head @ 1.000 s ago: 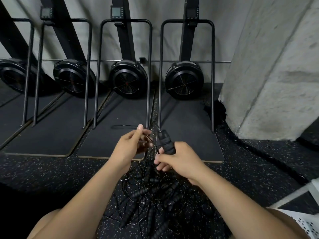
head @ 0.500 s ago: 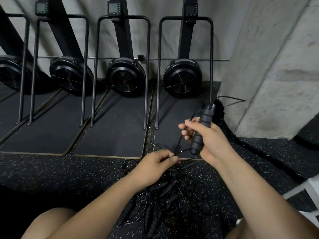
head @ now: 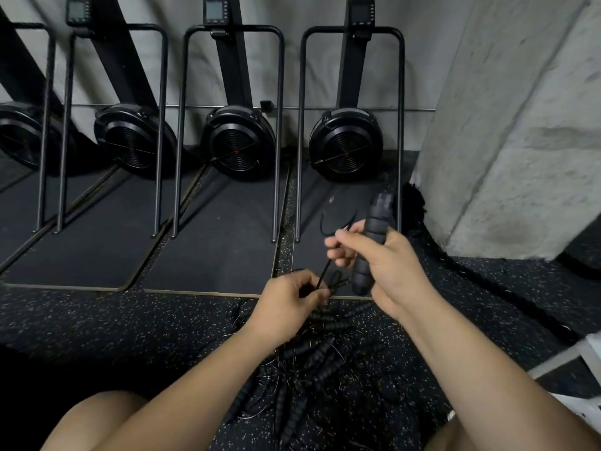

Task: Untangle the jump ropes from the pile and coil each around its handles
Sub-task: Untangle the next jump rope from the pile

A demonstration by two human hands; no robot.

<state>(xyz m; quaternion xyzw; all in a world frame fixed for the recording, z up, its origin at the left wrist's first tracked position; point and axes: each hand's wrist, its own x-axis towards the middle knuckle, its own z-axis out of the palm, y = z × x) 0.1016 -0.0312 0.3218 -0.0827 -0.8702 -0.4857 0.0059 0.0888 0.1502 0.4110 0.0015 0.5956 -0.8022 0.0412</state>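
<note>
Handle (head: 374, 242) stands nearly upright in the right hand (head: 393, 275), fingers (head: 353, 245) curled round it. Its cord (head: 326, 271) slants down-left to the left hand (head: 286, 307), which pinches it just above the pile (head: 312, 356) on the floor (head: 130, 323). Winding likely falls to the left hand, nearer the slack.

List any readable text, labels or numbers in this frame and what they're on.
No text can be read.
Console screens on the machines: grey, too small and blurred.
Fan housings: no legible marking.
Jump rope handle in the right hand: no print visible.
Cord pinched by the left hand: none.
</note>
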